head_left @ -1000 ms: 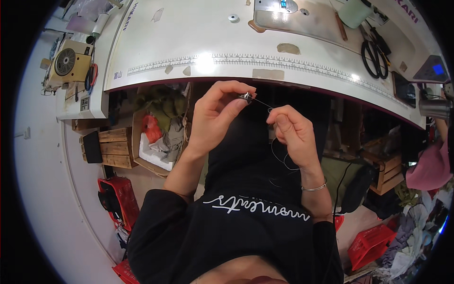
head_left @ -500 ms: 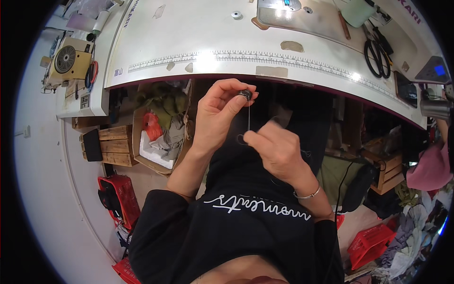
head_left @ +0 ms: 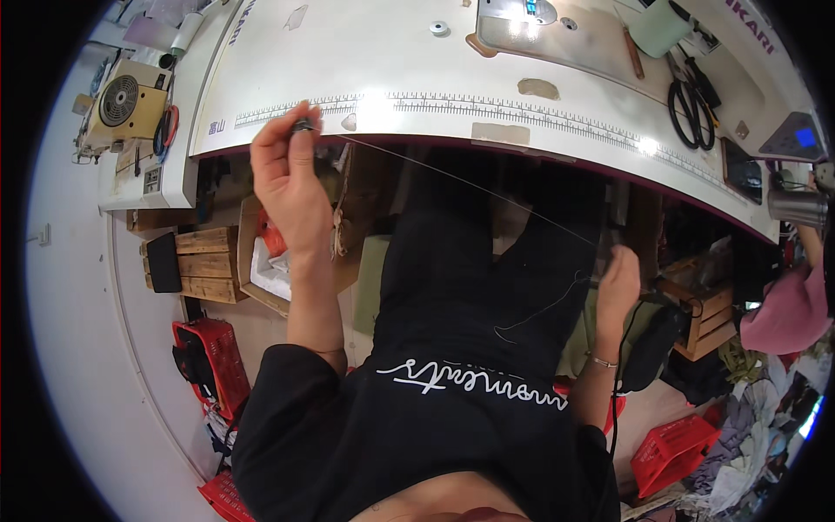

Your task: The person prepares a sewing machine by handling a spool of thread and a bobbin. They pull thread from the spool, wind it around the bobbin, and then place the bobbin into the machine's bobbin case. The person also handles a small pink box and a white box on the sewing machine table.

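A small dark metal bobbin case is pinched between the thumb and fingers of my left hand, raised in front of the table's near edge. From it a pale thread stretches taut across to my right hand, whose closed fingers grip it low on the right. Past those fingers, a loose tail of thread curls over my black clothes.
The white sewing table carries a ruler strip along its front. On it are a metal bobbin, black scissors and a green cup. Below stand a cardboard box, wooden crates and red baskets.
My hands have moved apart: the left went left and up with the bobbin case, the right went right. The short thread between them has become a long taut line.
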The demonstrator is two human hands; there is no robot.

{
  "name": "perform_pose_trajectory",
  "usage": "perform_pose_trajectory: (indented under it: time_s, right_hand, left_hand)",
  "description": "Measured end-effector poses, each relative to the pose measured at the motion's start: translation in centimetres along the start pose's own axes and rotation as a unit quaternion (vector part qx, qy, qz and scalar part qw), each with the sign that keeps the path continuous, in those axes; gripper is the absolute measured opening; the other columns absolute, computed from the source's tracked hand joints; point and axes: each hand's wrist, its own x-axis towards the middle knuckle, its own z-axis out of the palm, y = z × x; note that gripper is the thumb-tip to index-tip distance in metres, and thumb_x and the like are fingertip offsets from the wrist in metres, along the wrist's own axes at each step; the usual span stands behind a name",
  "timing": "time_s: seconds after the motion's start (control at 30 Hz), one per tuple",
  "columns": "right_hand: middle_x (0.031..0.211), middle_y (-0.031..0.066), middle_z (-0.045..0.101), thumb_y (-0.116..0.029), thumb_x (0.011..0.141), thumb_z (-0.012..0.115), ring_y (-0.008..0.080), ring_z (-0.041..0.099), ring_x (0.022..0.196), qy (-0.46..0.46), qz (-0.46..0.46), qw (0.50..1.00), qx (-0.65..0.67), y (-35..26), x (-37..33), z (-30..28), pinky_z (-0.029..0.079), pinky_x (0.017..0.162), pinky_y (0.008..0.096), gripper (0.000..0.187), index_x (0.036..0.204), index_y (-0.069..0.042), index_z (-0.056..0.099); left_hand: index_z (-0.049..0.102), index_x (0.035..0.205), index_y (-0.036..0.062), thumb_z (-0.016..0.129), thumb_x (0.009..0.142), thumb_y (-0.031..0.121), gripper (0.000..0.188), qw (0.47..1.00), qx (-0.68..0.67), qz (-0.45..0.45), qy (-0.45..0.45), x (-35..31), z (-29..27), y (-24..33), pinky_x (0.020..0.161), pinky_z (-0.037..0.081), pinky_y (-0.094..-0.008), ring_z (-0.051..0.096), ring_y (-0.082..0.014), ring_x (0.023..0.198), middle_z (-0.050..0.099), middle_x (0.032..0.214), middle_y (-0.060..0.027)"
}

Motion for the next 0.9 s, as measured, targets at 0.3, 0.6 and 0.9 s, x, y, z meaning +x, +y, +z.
perform_pose_trajectory:
  time_s: [0.3, 0.6, 0.9]
  right_hand:
    - [0.097, 0.0167, 0.064, -0.009, 0.095, 0.056, 0.0347, 0.063, 0.087, 0.017, 0.006, 0.989, 0.146, -5.0, 2.4, 0.7, 0.051, 0.076, 0.0427, 0.016, 0.101, -0.003, 0.070]
    - [0.110, 0.0081, 0.067, -0.007, 0.086, 0.071, 0.0085, 0.055, 0.066, -0.175, -0.055, 0.796, 0.576, -18.0, 6.8, -5.8, 0.046, 0.059, 0.0226, 0.043, 0.126, -0.005, 0.056]
    - [0.065, -0.0005, 0.056, -0.011, 0.100, 0.055, 0.0053, 0.051, 0.054, -0.208, -0.114, 0.794, 0.560, -14.8, 3.8, -4.9, 0.037, 0.049, 0.0218, 0.014, 0.096, -0.002, 0.066]
  left_hand:
    - [0.053, 0.115, -0.0014, 0.052, 0.096, -0.008, 0.020, 0.981, 0.021, -0.009, -0.193, -4.6, 3.8, 1.0, 0.093, 0.051, -0.0307, 0.064, -0.0197, 0.105, 0.065, 0.117, -0.0166]
    - [0.059, 0.111, -0.0008, 0.060, 0.091, -0.010, 0.022, 0.940, 0.054, 0.088, -0.325, -7.3, 7.1, 2.4, 0.087, 0.053, -0.0275, 0.066, -0.0211, 0.103, 0.066, 0.116, -0.0162]
    - [0.059, 0.112, -0.0015, 0.058, 0.091, -0.012, 0.024, 0.954, 0.114, 0.096, -0.261, -6.1, 6.3, 1.4, 0.090, 0.052, -0.0274, 0.065, -0.0185, 0.106, 0.067, 0.117, -0.0149]
